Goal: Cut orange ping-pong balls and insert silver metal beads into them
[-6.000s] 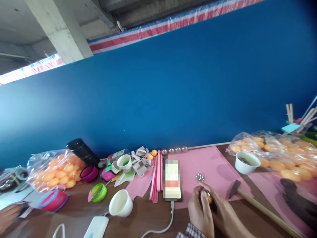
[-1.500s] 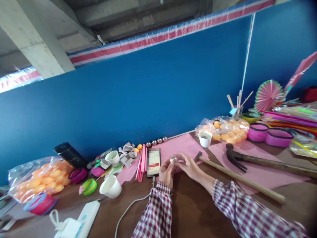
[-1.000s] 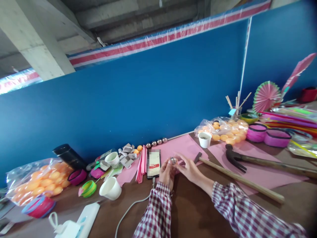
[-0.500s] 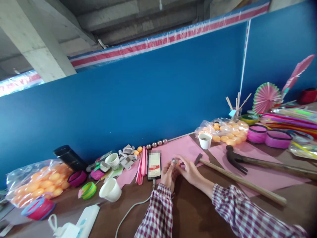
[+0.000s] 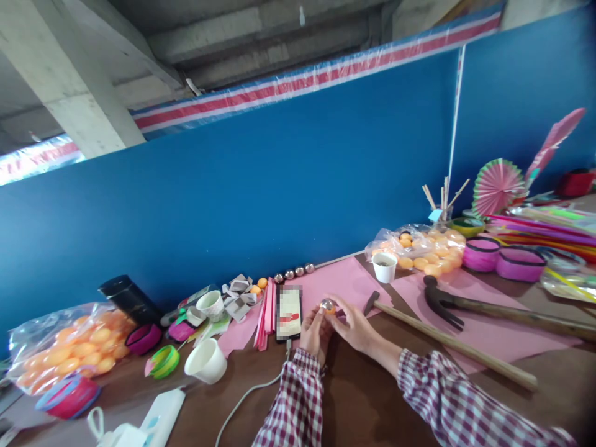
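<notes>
Between my two hands is a small ball (image 5: 328, 305), shiny silver on top and orange below. My left hand (image 5: 315, 335) holds its left side with thumb and fingers. From the right, the fingers of my right hand (image 5: 354, 328) close on the same ball. A phone (image 5: 289, 313) with a cable lies just left of my hands. Several shiny metal balls (image 5: 299, 271) stand in a row behind it, by the blue partition.
A small hammer (image 5: 456, 341) and a claw hammer (image 5: 493, 308) lie to the right on pink paper (image 5: 516, 354). White cups (image 5: 205, 361), bags of orange balls (image 5: 69, 347) and a power strip (image 5: 162, 413) are at the left.
More of the ball's silver top and orange lower part now shows between my fingers. Both hands stay in nearly the same place, and the view has shifted slightly.
</notes>
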The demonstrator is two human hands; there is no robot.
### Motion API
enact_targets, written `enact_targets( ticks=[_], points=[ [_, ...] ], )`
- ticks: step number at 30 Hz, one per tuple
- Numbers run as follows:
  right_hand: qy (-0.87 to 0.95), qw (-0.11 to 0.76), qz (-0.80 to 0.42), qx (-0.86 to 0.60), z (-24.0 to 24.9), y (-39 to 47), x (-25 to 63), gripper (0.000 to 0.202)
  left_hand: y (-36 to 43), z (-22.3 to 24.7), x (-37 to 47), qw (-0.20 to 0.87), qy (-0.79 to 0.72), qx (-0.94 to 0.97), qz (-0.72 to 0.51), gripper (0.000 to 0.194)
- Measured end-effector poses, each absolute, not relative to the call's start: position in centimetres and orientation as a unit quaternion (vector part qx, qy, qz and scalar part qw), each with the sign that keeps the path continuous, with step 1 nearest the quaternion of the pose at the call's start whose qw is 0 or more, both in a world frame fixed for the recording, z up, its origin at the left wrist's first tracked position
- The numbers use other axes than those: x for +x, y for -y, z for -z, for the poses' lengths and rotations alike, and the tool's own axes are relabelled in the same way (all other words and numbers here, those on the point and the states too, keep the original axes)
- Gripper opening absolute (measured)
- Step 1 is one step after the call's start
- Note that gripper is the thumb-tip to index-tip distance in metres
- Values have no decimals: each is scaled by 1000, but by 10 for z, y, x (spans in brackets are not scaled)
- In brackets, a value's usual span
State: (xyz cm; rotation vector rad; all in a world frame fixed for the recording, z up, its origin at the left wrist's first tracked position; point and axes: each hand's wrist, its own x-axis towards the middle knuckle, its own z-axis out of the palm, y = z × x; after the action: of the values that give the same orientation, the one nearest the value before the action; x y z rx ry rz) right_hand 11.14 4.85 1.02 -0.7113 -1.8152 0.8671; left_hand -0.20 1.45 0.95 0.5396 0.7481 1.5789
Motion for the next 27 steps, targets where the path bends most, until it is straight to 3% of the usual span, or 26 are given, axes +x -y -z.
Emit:
enact_targets(
  ticks=[27],
  points=[
    [762, 483, -316, -294, -4, -52, 113, 39, -14, -13, 0, 607, -335, 228, -684, 25]
  ],
)
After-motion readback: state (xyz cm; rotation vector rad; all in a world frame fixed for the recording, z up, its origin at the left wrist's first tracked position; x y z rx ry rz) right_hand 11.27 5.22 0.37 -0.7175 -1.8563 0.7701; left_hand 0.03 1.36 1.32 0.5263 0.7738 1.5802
